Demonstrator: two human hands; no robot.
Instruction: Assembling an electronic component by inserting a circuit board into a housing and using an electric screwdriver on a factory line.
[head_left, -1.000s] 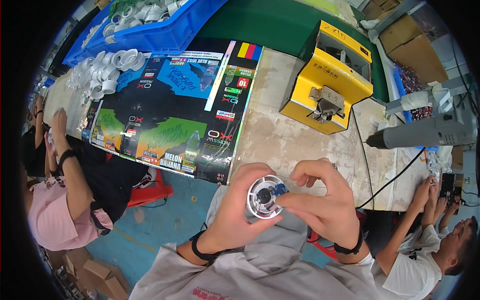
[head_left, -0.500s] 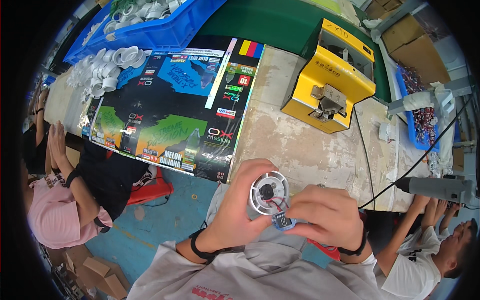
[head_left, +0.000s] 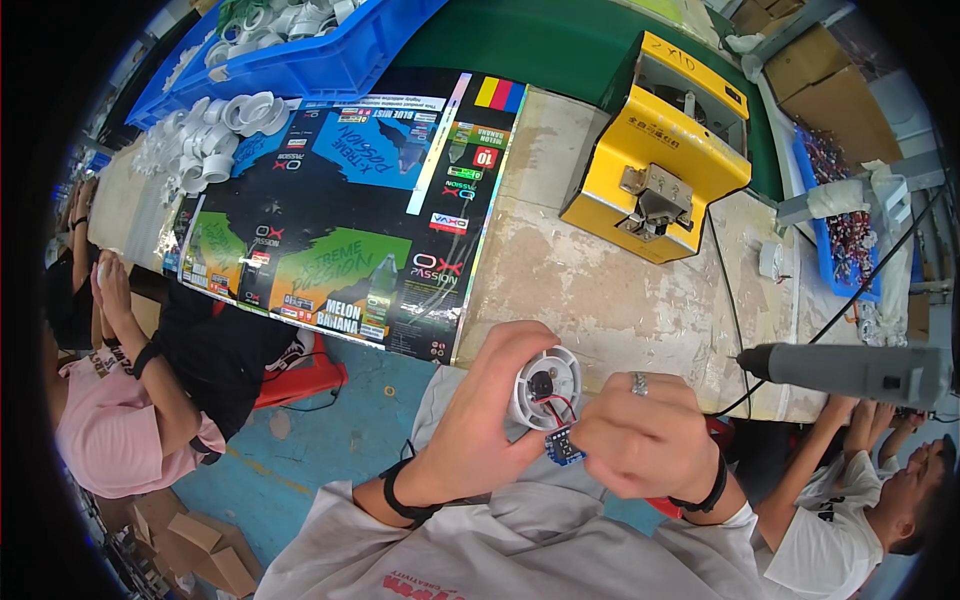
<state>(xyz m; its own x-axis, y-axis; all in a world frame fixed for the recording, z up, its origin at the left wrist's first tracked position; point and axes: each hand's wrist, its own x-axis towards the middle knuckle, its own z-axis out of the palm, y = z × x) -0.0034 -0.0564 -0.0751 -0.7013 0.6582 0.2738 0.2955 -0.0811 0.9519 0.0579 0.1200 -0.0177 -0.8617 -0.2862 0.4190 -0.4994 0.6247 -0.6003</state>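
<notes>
My left hand [head_left: 470, 425] is wrapped around a white round plastic housing [head_left: 520, 396], its open side facing up. Inside sits a small black round part [head_left: 541, 385]. Red and black wires [head_left: 560, 405] run from it to a small blue circuit board [head_left: 563, 448] just outside the rim. My right hand [head_left: 650, 438], a ring on one finger, has its fingers curled closed at the board's right edge and appears to pinch it; the fingertips are partly hidden. Both hands are above my lap, by the table's front edge.
A yellow machine [head_left: 690, 140] stands on the worn table [head_left: 545, 230]. Leftward lie a printed sheet [head_left: 340, 245], loose white rings [head_left: 205, 150] and a blue bin [head_left: 345, 62]. At right are a grey power screwdriver [head_left: 860, 374], black cables and a blue tray of wired parts [head_left: 828, 262]. People sit either side.
The housing has shifted slightly right and down and tilted. My right fingers have curled in tighter beside the board. The screwdriver reaches farther left, showing its dark tip.
</notes>
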